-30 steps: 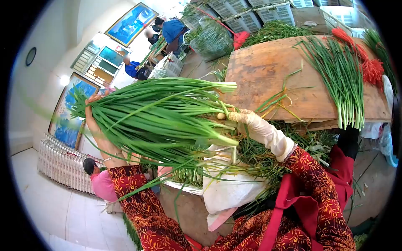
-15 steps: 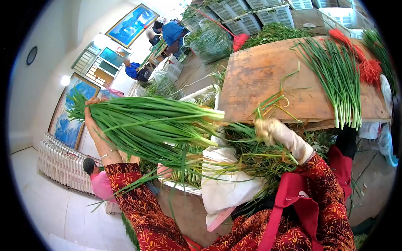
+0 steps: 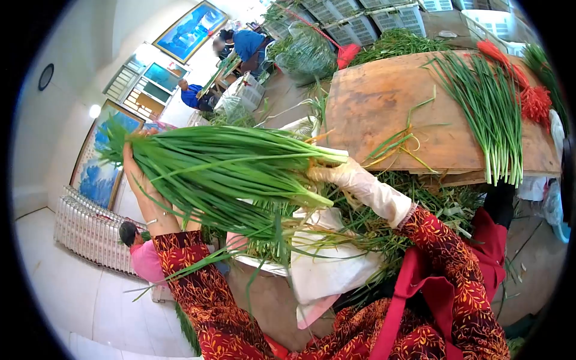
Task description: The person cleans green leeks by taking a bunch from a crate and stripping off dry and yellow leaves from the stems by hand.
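Note:
A large bunch of garlic chives (image 3: 222, 159) is held up in front of me, leaf tips to the left and pale cut ends to the right. My bare left hand (image 3: 135, 143) is closed around the leafy end, its fingers partly covered by leaves. At the stem end, my right hand (image 3: 343, 180) in a pale glove grips among the stems, with its fingertips partly hidden. Thin yellowed leaves hang below the bunch. A white cloth (image 3: 330, 270) lies beneath, beside a heap of loose trimmed leaves (image 3: 414, 210).
On the wooden board (image 3: 384, 102) lie a second bunch of chives (image 3: 486, 120), red ties (image 3: 531, 99) and stray yellowed leaves (image 3: 399, 147). Plastic crates (image 3: 396, 21) are stacked behind. A person in pink (image 3: 146, 258) sits at left; other people work further back.
My right hand has moved left from the heap beside the board to the stem ends. The bunch has shifted slightly right and up in my left hand.

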Tool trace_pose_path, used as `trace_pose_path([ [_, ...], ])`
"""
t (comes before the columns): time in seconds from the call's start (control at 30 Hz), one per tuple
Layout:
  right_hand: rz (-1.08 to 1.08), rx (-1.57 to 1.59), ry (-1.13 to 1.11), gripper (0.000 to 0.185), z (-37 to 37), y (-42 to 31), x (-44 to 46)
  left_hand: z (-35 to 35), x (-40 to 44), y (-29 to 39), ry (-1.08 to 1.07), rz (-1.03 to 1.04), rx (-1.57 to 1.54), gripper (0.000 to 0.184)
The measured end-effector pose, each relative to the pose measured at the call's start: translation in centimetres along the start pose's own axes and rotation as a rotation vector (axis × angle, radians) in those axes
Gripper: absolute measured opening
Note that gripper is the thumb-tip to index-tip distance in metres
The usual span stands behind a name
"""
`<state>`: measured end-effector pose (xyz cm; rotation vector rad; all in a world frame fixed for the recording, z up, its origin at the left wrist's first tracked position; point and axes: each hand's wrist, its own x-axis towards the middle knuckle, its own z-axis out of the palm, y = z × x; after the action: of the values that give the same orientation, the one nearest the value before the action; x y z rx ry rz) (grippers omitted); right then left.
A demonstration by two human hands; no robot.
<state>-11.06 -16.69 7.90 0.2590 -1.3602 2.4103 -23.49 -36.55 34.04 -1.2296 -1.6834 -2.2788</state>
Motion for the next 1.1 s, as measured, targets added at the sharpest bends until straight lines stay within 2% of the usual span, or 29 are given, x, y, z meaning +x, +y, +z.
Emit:
trace_pose_path([
  [0.03, -0.018, -0.122, 0.06, 0.039, -0.2, -0.1, -0.1, -1.1, 1.0, -0.2, -0.031, -0.06, -0.101, 0.018],
  [0.13, -0.138, -0.166, 0.092, 0.035, -0.1, -0.7, -0.8, -1.6, 1.6, -0.4, -0.211, -0.177, -0.299, 0.019],
  [0.17, -0.036, -0.147, 0.028, 0.035, -0.9, -0.6, -1.1, 0.0, 1.0, -0.4, 0.148, -0.129, -0.082, 0.022],
  [0.2, -0.034, -0.137, 0.069, 0.032, -0.4, -2.0, -2.1, -0.2, 0.9, -0.6, 0.047, -0.082, -0.026, 0.023],
  [0.27, 0.056, 0.007, 0.008, 0.034, -2.3, -0.9, -2.9, -0.9, 0.5, -1.1, -0.147, 0.009, 0.089, 0.027],
  [0.3, 0.089, -0.084, 0.074, 0.038, -2.5, -1.5, -3.9, -0.2, 0.4, -1.2, -0.033, -0.02, 0.076, 0.03],
  [0.33, 0.213, -0.281, 0.182, 0.037, -3.2, -1.6, -4.2, 0.9, -0.8, -1.0, -0.088, 0.021, 0.164, 0.028],
  [0.4, 0.298, -0.065, 0.275, 0.032, -5.7, 0.2, -4.9, 1.5, -0.4, -0.8, -0.028, 0.068, 0.305, 0.024],
  [0.43, 0.345, 0.053, 0.288, 0.031, -7.9, 2.3, -5.6, 2.0, 0.5, -0.8, 0.116, -0.023, 0.132, 0.022],
  [0.47, 0.388, 0.173, 0.305, 0.03, -9.7, 4.7, -5.9, 2.2, 0.7, -0.6, 0.155, -0.007, 0.127, 0.022],
  [0.5, 0.513, 0.111, 0.383, 0.029, -9.8, 6.7, -6.1, 2.5, 0.9, -0.4, 0.188, 0.01, 0.12, 0.023],
  [0.53, 0.577, -0.019, 0.297, 0.032, -8.0, 6.3, -6.2, 2.9, 1.4, -0.4, 0.215, 0.03, 0.11, 0.024],
  [0.6, 0.447, -0.072, 0.097, 0.043, -5.7, 8.6, -5.4, 2.9, 2.3, -0.3, 0.228, 0.025, 0.047, 0.025],
  [0.73, 0.427, 0.091, -0.318, 0.061, 0.6, 4.3, -3.1, 5.7, 1.3, -0.2, 0.322, -0.009, 0.07, 0.026],
  [0.8, 0.287, 0.289, -0.412, 0.071, 2.6, 4.0, -2.8, 5.7, 2.1, -0.3, 0.366, -0.087, 0.021, 0.024],
  [0.83, 0.411, 0.263, -0.52, 0.076, 2.7, 3.1, -2.6, 5.9, 2.0, -0.7, 0.34, -0.053, -0.063, 0.025],
  [0.9, 0.311, 0.292, -0.54, 0.07, 2.6, 2.6, -3.5, 5.3, 2.4, -1.0, 0.308, 0.005, -0.063, 0.024],
  [0.97, 0.317, 0.323, -0.563, 0.065, 2.3, 2.9, -4.2, 3.5, 3.1, -1.1, 0.254, 0.008, -0.003, 0.024],
  [1.03, 0.484, 0.331, -0.617, 0.068, 2.3, 0.6, -5.1, 1.5, 4.0, -1.4, 0.204, -0.001, -0.002, 0.025],
  [1.1, 0.353, 0.317, -0.556, 0.067, 3.1, -1.8, -5.9, -0.5, 4.9, -1.5, 0.1, 0.034, 0.013, 0.021],
])
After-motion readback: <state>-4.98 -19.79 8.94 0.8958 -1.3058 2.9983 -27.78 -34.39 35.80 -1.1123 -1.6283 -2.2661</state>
